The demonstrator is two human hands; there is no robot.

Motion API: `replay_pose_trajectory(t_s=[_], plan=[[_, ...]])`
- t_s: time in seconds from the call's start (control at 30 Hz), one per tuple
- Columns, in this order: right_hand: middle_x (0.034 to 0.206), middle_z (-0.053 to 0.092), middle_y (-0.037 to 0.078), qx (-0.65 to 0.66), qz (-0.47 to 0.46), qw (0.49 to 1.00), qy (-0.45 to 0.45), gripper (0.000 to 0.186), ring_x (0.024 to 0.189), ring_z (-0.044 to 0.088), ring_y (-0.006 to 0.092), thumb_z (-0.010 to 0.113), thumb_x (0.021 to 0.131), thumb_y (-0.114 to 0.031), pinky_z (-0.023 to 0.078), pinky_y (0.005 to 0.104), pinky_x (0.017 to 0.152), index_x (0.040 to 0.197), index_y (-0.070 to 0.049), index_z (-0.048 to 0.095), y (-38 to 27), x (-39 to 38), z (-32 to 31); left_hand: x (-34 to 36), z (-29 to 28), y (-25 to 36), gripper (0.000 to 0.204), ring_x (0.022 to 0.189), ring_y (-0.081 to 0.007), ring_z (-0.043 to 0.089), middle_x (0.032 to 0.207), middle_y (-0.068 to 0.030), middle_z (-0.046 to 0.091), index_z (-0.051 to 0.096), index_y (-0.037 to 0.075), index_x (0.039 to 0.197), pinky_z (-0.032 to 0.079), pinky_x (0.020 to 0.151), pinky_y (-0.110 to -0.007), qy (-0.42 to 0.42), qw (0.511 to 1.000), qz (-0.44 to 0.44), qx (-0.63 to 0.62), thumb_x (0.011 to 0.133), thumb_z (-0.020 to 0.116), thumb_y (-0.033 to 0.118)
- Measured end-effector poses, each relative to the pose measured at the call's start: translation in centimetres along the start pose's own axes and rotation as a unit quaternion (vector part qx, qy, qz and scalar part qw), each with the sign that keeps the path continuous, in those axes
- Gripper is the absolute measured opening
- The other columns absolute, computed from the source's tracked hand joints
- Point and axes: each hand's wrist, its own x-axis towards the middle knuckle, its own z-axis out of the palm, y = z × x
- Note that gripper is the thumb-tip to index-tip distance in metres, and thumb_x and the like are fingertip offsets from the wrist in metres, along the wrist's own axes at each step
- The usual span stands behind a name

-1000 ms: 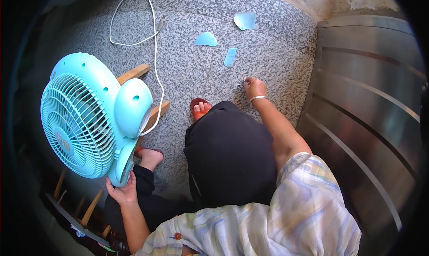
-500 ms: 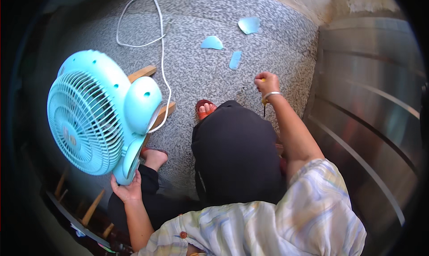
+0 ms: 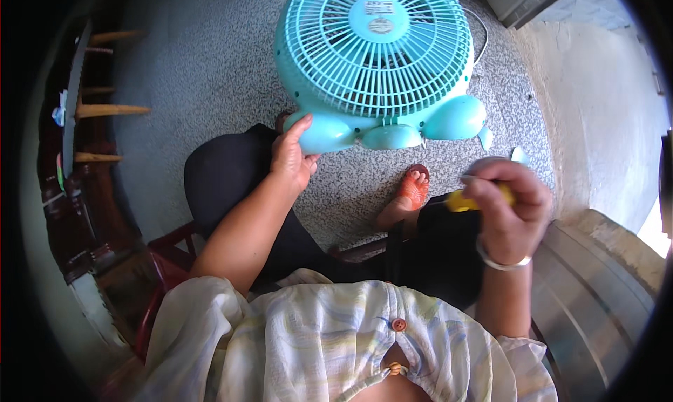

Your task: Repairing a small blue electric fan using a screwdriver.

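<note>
A turquoise fan [image 3: 380, 25] is tipped so that its round slatted grille faces me. Along its near edge stick out several rounded lobes. My left hand [image 3: 291, 155] grips the lobe at the near left, thumb on top and fingers partly hidden below. To the right and nearer to me, my right hand [image 3: 517, 209] is closed round a yellow-handled screwdriver [image 3: 459, 203]. It is blurred, and its shaft is hard to make out now; the earlier frame shows it thin and dark. The right hand is apart from the fan.
Light blue pieces [image 3: 520, 155] lie on the speckled floor beyond my right hand, partly hidden. A white cord [image 3: 485, 34] loops behind the fan. Wooden furniture legs [image 3: 112, 110] stand at the left, a dark red chair [image 3: 168, 258] beside me, a metal panel [image 3: 582, 304] at the right.
My view has swung round. The fan has moved from the left to front centre, its grille turned towards me, with my left hand still on it. My right hand, holding the screwdriver, has come nearer.
</note>
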Motion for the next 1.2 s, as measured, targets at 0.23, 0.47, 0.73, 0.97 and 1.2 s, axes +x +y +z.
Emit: replay_pose_trajectory(t_s=[0.23, 0.47, 0.73, 0.97, 1.2], plan=[[0.075, 0.059, 0.008, 0.416, 0.206, 0.886, -0.016, 0.010, 0.065, 0.055, 0.0185, 0.064, 0.080, -0.009, 0.046, 0.0333, 0.062, 0.086, -0.002, 0.061, 6.2, -1.8, 7.7, -1.5, 1.2, 1.4, 0.044, 0.090, -0.0161, 0.051, 0.099, -0.0056, 0.055, 0.053, 0.007, 0.105, 0.038, 0.074, -0.031, -0.009, 0.999, -0.014, 0.032, 0.072, 0.069, 0.033], [0.076, 0.054, 0.005, 0.417, 0.207, 0.885, -0.026, 0.008, 0.068, 0.050, 0.0179, 0.060, 0.083, -0.013, 0.044, 0.0348, 0.065, 0.087, -0.007, 0.057, 6.7, -1.4, 8.7, 0.9, -0.1, 0.2, 0.042, 0.097, -0.0169, 0.055, 0.101, -0.0070, 0.059, 0.055, 0.005, 0.107, 0.040, 0.085, -0.034, -0.044, 0.997, -0.026, 0.053, 0.077, 0.066, 0.032], [0.075, 0.049, 0.002, 0.445, 0.291, 0.842, 0.090, 0.009, 0.069, 0.048, 0.0170, 0.058, 0.085, -0.015, 0.044, 0.0352, 0.065, 0.087, -0.010, 0.052, 8.4, -1.4, 8.8, 2.6, -0.5, -1.1, 0.060, 0.094, -0.0233, 0.056, 0.104, -0.0139, 0.058, 0.052, 0.000, 0.111, 0.041, 0.082, -0.040, -0.013, 0.999, -0.015, 0.037, 0.068, 0.072, 0.038], [0.069, 0.052, 0.003, 0.344, 0.221, 0.907, 0.104, 0.007, 0.061, 0.051, 0.0159, 0.059, 0.083, -0.010, 0.045, 0.0309, 0.058, 0.081, -0.006, 0.054, 6.2, -0.2, 8.1, -2.1, -0.4, 1.9, 0.039, 0.092, -0.0168, 0.055, 0.097, -0.0098, 0.058, 0.055, 0.003, 0.105, 0.044, 0.076, -0.029, 0.074, 0.979, -0.092, 0.168, 0.078, 0.064, 0.030], [0.065, 0.056, 0.003, 0.275, 0.184, 0.939, 0.093, 0.006, 0.057, 0.054, 0.0116, 0.061, 0.082, -0.005, 0.044, 0.0223, 0.056, 0.080, -0.003, 0.056, 6.5, -1.7, 10.6, -9.1, 0.4, -1.7, 0.044, 0.096, -0.0237, 0.058, 0.100, -0.0151, 0.061, 0.056, -0.001, 0.103, 0.044, 0.082, -0.034, -0.285, 0.821, 0.230, 0.439, 0.064, 0.070, 0.013]])
